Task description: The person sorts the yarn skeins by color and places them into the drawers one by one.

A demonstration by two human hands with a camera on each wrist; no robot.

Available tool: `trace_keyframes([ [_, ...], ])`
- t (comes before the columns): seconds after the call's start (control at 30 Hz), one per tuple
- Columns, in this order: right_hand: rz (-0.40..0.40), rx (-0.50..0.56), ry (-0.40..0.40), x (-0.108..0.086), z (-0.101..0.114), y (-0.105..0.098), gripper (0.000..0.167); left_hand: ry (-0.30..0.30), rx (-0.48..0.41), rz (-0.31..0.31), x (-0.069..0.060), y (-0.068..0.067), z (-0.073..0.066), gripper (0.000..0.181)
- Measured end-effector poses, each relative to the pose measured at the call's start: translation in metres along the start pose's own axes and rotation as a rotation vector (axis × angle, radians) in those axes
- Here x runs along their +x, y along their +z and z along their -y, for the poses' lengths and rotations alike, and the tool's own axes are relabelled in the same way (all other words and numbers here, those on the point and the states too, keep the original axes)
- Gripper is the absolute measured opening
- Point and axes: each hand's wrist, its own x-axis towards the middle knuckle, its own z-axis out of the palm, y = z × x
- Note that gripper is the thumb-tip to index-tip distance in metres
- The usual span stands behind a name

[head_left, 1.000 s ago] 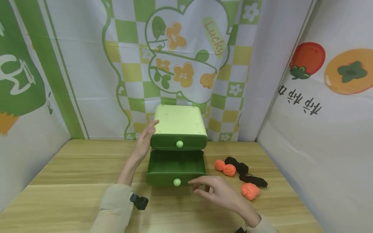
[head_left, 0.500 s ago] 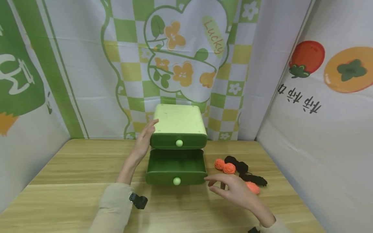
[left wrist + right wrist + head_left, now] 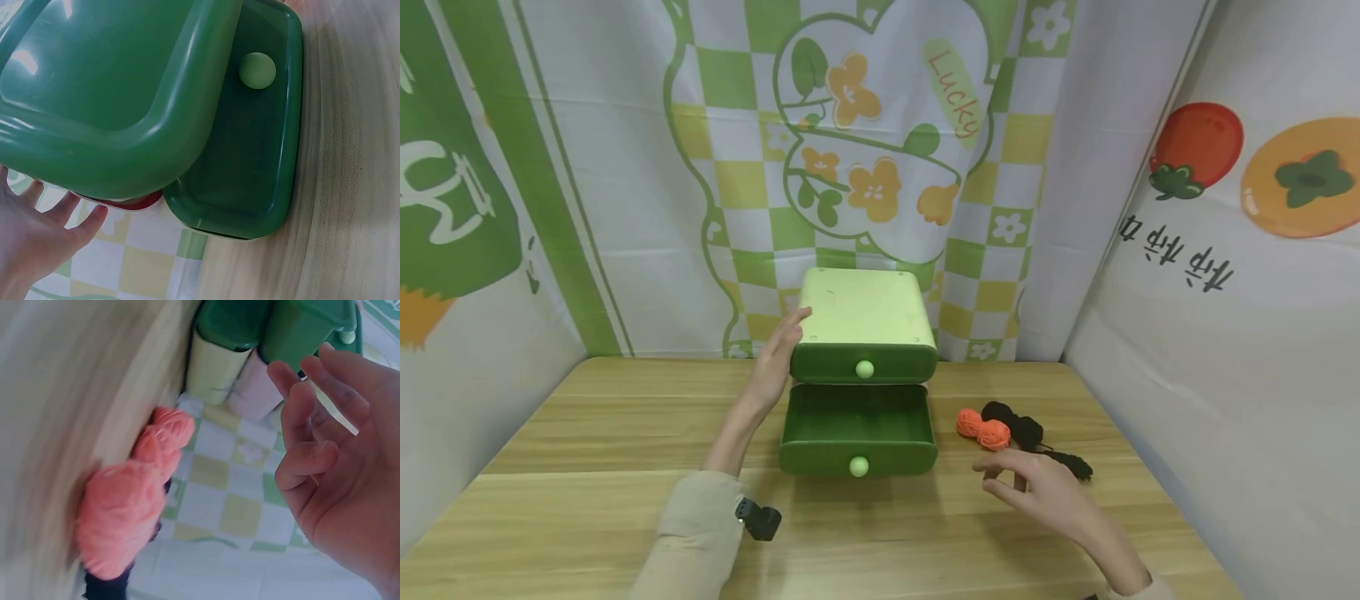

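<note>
A small drawer cabinet (image 3: 865, 308) with a pale green top stands at the table's back. Its top drawer (image 3: 827, 364) is pushed in, and a dark green drawer (image 3: 898, 458) below is pulled out; no contents show in it. My left hand (image 3: 769, 371) rests on the cabinet's left side, fingers extended. To the right of the drawer, my right hand (image 3: 1041, 490) hovers near the yarn with loosely bent fingers and nothing in it. Orange yarn balls (image 3: 983, 429) and black yarn (image 3: 1015, 423) lie behind it. A larger orange ball (image 3: 119, 519), hidden in the head view, shows in the right wrist view.
Another green drawer front (image 3: 244, 156) with a round knob sits near the tabletop in the left wrist view, pushed in. A patterned cloth (image 3: 880, 125) hangs behind the cabinet. The wooden table (image 3: 625, 433) extends left of it.
My right hand has moved right, away from the pulled-out drawer's front to beside the yarn, covering the front orange ball in the head view. The left hand stays on the cabinet.
</note>
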Motion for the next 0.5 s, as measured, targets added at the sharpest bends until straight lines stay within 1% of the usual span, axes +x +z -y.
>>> trace_keyframes([
  [0.1, -0.009, -0.02, 0.018, -0.005, -0.007, 0.0, 0.024, -0.009, -0.008, 0.004, -0.001, 0.001, -0.004, 0.053],
  [0.23, -0.036, -0.06, 0.051, -0.011, -0.018, -0.001, 0.026, -0.003, -0.028, 0.015, -0.003, 0.002, -0.012, 0.053],
  [0.3, -0.044, -0.075, 0.069, -0.013, -0.024, -0.002, 0.027, 0.001, -0.035, 0.015, -0.003, 0.002, -0.014, 0.053],
  [0.37, -0.051, -0.091, 0.091, -0.016, -0.029, -0.003, 0.027, 0.003, -0.031, 0.014, -0.003, 0.001, -0.012, 0.054],
  [0.5, -0.058, -0.133, 0.131, -0.022, -0.038, -0.008, 0.028, 0.004, -0.015, 0.006, -0.001, 0.001, -0.003, 0.054],
])
